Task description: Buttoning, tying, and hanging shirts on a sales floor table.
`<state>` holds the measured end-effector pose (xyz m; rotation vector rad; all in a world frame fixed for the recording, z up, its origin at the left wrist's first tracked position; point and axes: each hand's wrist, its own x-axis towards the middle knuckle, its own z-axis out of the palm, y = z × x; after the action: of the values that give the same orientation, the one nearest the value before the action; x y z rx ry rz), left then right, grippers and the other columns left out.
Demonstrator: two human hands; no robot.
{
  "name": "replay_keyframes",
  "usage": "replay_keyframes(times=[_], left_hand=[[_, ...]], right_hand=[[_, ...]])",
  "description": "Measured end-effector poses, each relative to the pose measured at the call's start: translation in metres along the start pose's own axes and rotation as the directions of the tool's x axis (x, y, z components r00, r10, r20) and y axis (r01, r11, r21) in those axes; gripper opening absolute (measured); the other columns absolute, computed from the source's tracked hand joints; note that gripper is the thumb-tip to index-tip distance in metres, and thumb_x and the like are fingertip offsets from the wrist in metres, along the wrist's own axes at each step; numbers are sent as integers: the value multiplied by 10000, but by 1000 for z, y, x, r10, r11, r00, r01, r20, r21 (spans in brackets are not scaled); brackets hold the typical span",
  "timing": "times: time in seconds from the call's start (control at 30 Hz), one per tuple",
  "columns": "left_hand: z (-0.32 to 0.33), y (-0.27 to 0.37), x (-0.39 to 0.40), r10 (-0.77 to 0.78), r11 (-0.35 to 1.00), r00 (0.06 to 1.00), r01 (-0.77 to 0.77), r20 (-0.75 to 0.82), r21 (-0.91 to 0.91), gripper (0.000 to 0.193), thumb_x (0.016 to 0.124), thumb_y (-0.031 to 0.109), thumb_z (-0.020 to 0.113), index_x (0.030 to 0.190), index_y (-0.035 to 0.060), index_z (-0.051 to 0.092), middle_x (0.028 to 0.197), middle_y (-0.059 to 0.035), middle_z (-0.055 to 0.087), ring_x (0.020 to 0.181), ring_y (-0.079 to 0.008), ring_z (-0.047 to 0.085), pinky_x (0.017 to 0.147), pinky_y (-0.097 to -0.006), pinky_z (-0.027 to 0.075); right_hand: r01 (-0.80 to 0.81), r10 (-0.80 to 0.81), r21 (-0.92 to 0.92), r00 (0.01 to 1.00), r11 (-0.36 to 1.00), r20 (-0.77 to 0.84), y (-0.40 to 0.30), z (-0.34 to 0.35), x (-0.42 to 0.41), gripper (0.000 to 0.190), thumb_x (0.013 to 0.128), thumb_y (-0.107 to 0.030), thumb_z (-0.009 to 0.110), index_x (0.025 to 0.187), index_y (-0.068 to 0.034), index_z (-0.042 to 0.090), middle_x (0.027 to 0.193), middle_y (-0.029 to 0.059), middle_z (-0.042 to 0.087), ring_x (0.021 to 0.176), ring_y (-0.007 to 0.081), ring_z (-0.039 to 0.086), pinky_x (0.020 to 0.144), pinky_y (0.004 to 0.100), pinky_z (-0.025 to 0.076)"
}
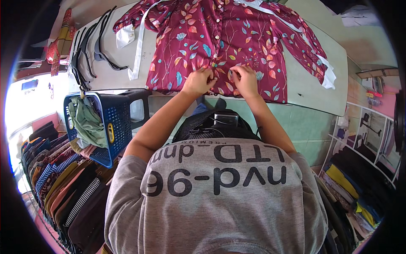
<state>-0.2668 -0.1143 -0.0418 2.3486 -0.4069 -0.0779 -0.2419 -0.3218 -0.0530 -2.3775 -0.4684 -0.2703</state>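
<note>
A maroon button-front blouse [190, 41] with a leaf print lies spread on a pale table [304, 57], its hem reaching over the front edge. Its placket runs down the middle with several pale buttons [217, 37], and both sleeves end in white cuffs [125, 36]. At the lower placket, my left hand [199, 82] bends its fingers onto the cloth and pinches the placket's edge. Just right of the placket, my right hand [245, 81] rests low over the blouse with curled fingers; whether cloth is between its fingertips is hidden. A white fabric strip [141, 47] hangs along the blouse's left side.
Several dark hangers [87, 47] lie on the table's left end. Below them, a blue plastic basket [117, 127] holds crumpled clothes [85, 122]. Garments hang on a rack [63, 184] at left. A white metal rack [355, 146] with folded clothes [342, 181] is at right.
</note>
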Motion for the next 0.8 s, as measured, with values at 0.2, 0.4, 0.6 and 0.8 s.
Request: replay_keyframes(times=[0.2,0.4,0.6,0.8], left_hand=[[8,4,-9,-445,858,894,410,-49,-310,213,715,63,693,902,12,606,809,-119,671,751,-199,666,682,-292,518],[25,-19,-15,-506,711,862,420,4,-564,285,714,20,675,995,-8,637,869,-89,682,791,-143,649,719,-259,501],[22,-14,-12,-507,613,855,446,107,-652,270,767,-53,612,1036,-26,602,922,-74,648,805,-104,584,697,-231,465],[21,-13,-11,-513,653,850,478,120,-587,264,768,-63,608,1030,-28,600,938,-77,654,800,-105,589,693,-223,464]], right_hand=[[30,-34,41,992,999,119,-17,13,-3,107,747,-190,660,826,-121,641,754,25,633,812,239,587,750,389,390],[46,-49,17,970,999,236,-31,22,-4,126,740,-196,666,843,-126,650,773,29,647,821,239,595,749,412,383],[-246,163,282,944,927,287,-24,31,-5,119,752,-152,657,860,-102,654,754,54,668,751,231,634,758,388,410],[-370,266,330,909,868,320,-26,33,1,123,760,-127,658,872,-76,661,776,66,681,734,223,656,721,340,459]])
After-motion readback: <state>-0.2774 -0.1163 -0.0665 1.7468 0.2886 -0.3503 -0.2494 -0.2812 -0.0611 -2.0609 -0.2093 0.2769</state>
